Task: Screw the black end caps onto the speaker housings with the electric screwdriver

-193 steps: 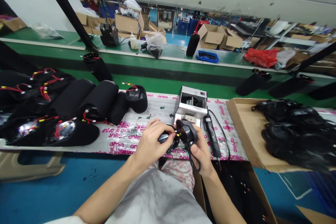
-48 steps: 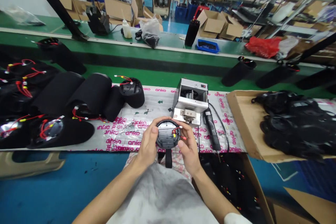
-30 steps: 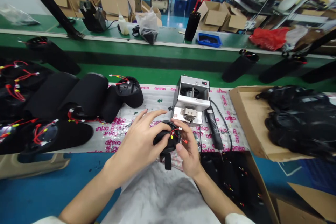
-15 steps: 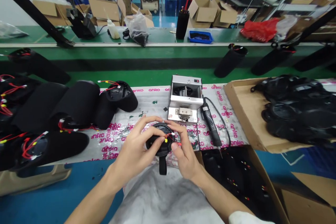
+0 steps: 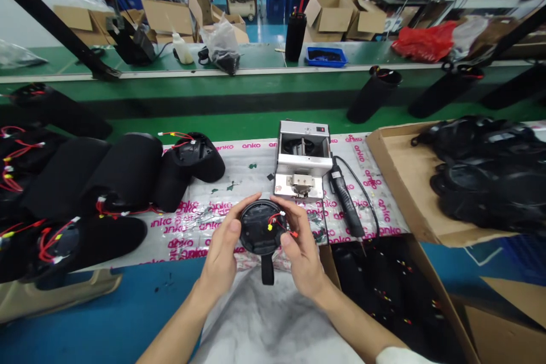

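Round black cap (image 5: pixel 258 230), red wires at 3 o'clock: gripped by left hand (image 5: pixel 222 256) at 9, right hand (image 5: pixel 301 253) at 3, fingers curled on rim.

Bench surface covered by a clear printed sheet (image 5: pixel 256 168). Centre: a grey metal box-shaped machine (image 5: pixel 302 159), with a black electric screwdriver (image 5: pixel 344 205) lying just right of it. Left: black fabric-covered cylinders (image 5: pixel 123 173) with red wires. Right: an open cardboard tray (image 5: pixel 394 182) heaped with black parts (image 5: pixel 486 170). Far: a green conveyor (image 5: pixel 256 114) bearing further black cylinders (image 5: pixel 371 94); beyond it, a blue bin (image 5: pixel 323 57) and cardboard boxes (image 5: pixel 333 11).
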Available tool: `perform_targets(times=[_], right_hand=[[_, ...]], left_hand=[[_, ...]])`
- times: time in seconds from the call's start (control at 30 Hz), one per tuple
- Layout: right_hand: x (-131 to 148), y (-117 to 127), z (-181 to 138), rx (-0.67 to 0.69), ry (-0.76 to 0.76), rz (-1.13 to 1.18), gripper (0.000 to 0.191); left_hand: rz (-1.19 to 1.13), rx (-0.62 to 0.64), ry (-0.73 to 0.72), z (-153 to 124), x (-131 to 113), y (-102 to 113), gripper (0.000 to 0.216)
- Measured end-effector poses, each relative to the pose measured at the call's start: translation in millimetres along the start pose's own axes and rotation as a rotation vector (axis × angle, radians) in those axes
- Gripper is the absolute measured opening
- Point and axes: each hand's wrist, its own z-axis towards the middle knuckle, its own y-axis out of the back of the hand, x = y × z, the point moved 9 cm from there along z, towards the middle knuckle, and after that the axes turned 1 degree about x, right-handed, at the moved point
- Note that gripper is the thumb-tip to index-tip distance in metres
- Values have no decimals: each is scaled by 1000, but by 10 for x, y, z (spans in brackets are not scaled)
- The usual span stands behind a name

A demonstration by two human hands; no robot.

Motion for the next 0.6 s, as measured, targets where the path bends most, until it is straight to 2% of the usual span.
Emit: perform_targets(times=[0.13,0.3,0.43,0.6], right_hand=[[-5,13,74,27,-31,47,52],[7,42,136,4,-21,91,51],[21,30,78,-93,5,115,47],[13,26,-20,-161,37,81,43]], left_hand=[[-67,-91,-17,-21,107,-57,57],[-127,-265,-213,39,104,-116,49],[-135,-240,-210,82,128,-199,47],[-139,-217,-180,74,146,-169,50]])
